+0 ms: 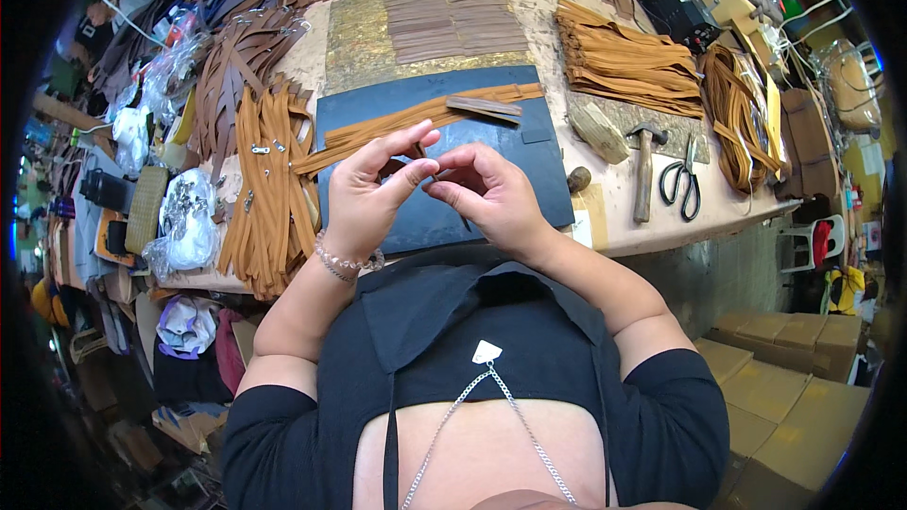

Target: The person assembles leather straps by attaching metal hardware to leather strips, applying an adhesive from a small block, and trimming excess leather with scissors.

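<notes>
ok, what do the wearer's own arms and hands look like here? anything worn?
Both hands are bare, no gloves. The left hand has a beaded bracelet at the wrist, pale and silvery. The right hand shows no jewellery that can be made out. Forearms are bare; short black sleeves cover the upper arms only. No tools, straps or cables are attached to either arm.

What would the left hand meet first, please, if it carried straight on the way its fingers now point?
Most likely the right hand: the left hand points rightward with fingertips nearly touching it, over the dark mat. Depth is unclear.
</notes>
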Demonstrator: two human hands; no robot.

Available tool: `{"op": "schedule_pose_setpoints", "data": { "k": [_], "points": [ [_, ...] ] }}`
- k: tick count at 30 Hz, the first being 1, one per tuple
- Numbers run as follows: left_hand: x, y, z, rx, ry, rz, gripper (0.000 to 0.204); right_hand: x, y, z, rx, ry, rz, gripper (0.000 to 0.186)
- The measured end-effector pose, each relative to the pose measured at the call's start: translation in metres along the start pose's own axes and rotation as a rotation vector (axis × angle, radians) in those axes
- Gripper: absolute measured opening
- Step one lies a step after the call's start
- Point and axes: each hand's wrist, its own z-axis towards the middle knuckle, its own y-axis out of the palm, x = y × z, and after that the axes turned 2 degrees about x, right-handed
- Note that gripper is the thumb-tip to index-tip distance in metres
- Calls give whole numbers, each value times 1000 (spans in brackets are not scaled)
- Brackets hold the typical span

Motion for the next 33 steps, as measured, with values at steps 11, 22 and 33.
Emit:
{"op": "schedule_pose_setpoints", "data": {
  "k": [11,22,33],
  "points": [
    [-9,2,2,-71,38,109,44,2,-6,-1,32,3,15,19],
    [-3,2,3,-131,98,233,44,-9,-6,-1,7,38,50,20],
    [-1,-13,6,-44,77,44,36,48,-160,27,112,-39,-1353,20]
  ]
}}
